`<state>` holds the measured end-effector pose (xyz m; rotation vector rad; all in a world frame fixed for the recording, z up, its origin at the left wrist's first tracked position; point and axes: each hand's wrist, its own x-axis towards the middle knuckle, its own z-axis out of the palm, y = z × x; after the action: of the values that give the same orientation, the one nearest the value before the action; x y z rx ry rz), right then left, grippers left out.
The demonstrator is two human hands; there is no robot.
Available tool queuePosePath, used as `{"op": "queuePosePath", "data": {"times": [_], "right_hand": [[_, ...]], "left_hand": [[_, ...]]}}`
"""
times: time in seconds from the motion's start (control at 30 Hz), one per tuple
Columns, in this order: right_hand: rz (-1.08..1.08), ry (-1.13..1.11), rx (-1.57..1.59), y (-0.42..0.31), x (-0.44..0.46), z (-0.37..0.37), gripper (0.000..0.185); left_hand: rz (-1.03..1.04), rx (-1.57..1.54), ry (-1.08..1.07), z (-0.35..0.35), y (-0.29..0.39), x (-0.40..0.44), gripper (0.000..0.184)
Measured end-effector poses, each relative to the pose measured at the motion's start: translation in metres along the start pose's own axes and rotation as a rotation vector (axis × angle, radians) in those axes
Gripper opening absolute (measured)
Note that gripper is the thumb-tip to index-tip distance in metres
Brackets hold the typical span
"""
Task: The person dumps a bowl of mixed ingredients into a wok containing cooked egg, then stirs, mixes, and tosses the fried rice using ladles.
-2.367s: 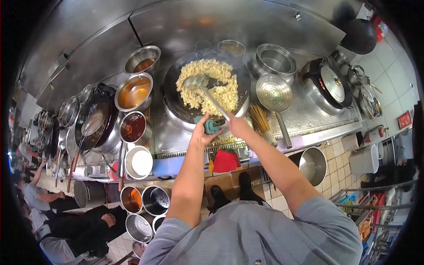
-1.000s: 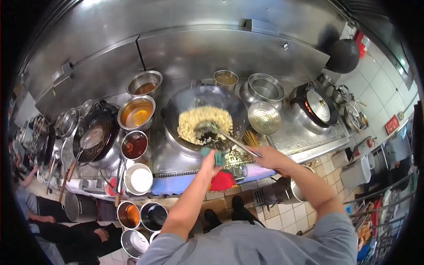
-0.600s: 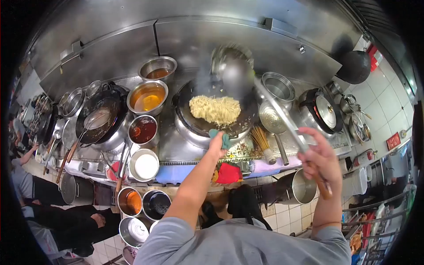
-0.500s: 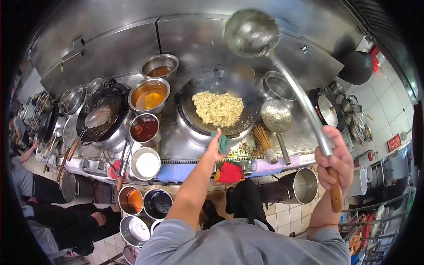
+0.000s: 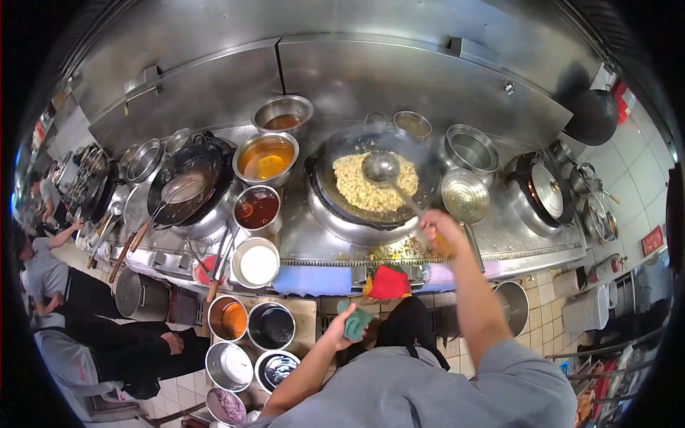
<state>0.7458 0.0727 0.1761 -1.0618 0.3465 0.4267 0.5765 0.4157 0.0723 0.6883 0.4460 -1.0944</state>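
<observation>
My right hand (image 5: 444,230) is closed around the wooden end of a long metal ladle (image 5: 410,202). The ladle's round bowl rests on yellow, grainy food that looks like fried rice (image 5: 351,187), inside a large dark wok (image 5: 332,203) on the burner. Steam or smoke hazes the wok's far side. Low in front of the counter, away from the wok, my left hand (image 5: 338,331) grips a folded green cloth (image 5: 356,324). A perforated skimmer (image 5: 464,195) lies just right of the wok, its handle partly behind my right arm.
Left of the wok stand bowls of amber liquid (image 5: 246,165), red sauce (image 5: 240,214) and white powder or grains (image 5: 255,262). A second wok (image 5: 168,214) sits further left, a lidded one (image 5: 531,207) at right. Several pots (image 5: 214,371) stand below. Other people (image 5: 53,271) are at far left.
The ladle has swung down from above the counter's back into the wok, my right hand moving forward and left. My left hand, with the cloth, has left the wok's rim and dropped toward me.
</observation>
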Motion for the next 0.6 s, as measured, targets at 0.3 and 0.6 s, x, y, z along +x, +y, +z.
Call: {"op": "queuePosePath", "data": {"times": [0.3, 0.6], "right_hand": [[-0.351, 0.612, -2.213, -0.062, -0.064, 0.057, 0.047], [-0.276, 0.171, -1.568, 0.007, 0.001, 0.035, 0.031]], "left_hand": [[0.159, 0.005, 0.137, -0.027, -0.019, -0.019, 0.052], [0.17, 0.085, 0.211, 0.003, -0.03, 0.0, 0.047]]}}
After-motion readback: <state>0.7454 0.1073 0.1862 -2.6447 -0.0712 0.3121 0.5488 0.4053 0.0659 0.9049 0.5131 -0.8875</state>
